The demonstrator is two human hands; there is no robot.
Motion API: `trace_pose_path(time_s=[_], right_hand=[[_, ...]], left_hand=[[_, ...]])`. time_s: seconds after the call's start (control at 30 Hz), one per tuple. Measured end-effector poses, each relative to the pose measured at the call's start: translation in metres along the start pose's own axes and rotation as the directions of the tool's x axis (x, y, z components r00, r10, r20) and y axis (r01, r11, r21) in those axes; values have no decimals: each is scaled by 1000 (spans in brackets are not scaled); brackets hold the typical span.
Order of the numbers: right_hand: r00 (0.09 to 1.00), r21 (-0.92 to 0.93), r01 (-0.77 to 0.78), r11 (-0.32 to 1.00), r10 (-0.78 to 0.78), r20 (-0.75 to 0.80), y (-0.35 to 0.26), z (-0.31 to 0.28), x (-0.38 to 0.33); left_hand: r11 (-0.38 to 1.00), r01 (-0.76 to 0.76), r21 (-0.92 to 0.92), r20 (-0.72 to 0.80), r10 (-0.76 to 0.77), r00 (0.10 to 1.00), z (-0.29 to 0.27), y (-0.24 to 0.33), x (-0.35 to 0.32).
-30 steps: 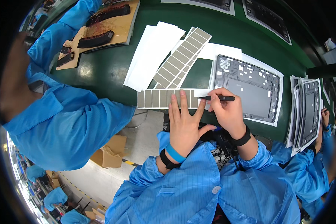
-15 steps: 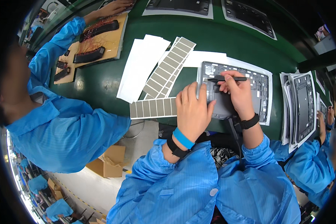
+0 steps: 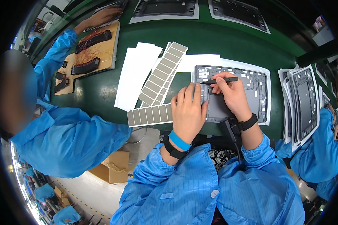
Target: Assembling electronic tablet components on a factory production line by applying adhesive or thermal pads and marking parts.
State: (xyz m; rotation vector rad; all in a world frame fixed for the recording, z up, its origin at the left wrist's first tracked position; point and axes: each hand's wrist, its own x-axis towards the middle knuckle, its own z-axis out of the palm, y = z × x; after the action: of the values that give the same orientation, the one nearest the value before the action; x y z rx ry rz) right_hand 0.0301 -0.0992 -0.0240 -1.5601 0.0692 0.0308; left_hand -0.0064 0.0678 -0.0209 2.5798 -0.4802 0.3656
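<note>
A dark grey tablet housing (image 3: 219, 108) with many small parts and white labels lies on a white sheet in front of me. My right hand (image 3: 231, 92) pinches a pair of black tweezers (image 3: 229, 79). Their tip points left and rests at or just over the housing's upper left area. My left hand (image 3: 189, 108) lies flat with fingers stretched along the housing's left edge, holding nothing. Next to that hand is a strip of grey rectangular stickers (image 3: 150, 116). More sticker strips (image 3: 163, 71) lie fanned out behind it, partly over white backing sheets (image 3: 135, 75).
Stacked housings with white sheets (image 3: 300, 105) stand at the right. Two more housings (image 3: 165, 8) lie along the far side of the green table (image 3: 97, 108). At the left, a co-worker (image 3: 67, 138) reaches past a board with black wired parts (image 3: 84, 67). A cable hangs by my right wrist.
The whole view has shifted slightly. Both hands keep nearly the same places on the housing, and the tweezers' tip stays near its upper left area. A co-worker at the right has moved.
</note>
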Motion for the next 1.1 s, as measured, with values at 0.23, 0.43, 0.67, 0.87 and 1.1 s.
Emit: trace_pose_path(time_s=[0.23,0.43,0.67,0.87,1.1], right_hand=[[1000,1,7,1000,-7,12,1,-2,4],[1000,8,3,1000,-3,7,1,-2,2],[950,70,85,994,-60,-306,-13,1,-6],[999,-23,-22,1000,23,42,-37,23,-52],[994,-196,-29,980,50,100,-1,55,-55]], left_hand=[[999,-10,53,-19,11,1000,3,4,1],[992,4,127,8,-5,1000,7,9,3],[981,23,190,15,-27,1000,-1,9,-1],[988,155,-5,173,-151,973,-46,-7,-77],[981,124,146,250,-158,955,-40,-12,-91]])
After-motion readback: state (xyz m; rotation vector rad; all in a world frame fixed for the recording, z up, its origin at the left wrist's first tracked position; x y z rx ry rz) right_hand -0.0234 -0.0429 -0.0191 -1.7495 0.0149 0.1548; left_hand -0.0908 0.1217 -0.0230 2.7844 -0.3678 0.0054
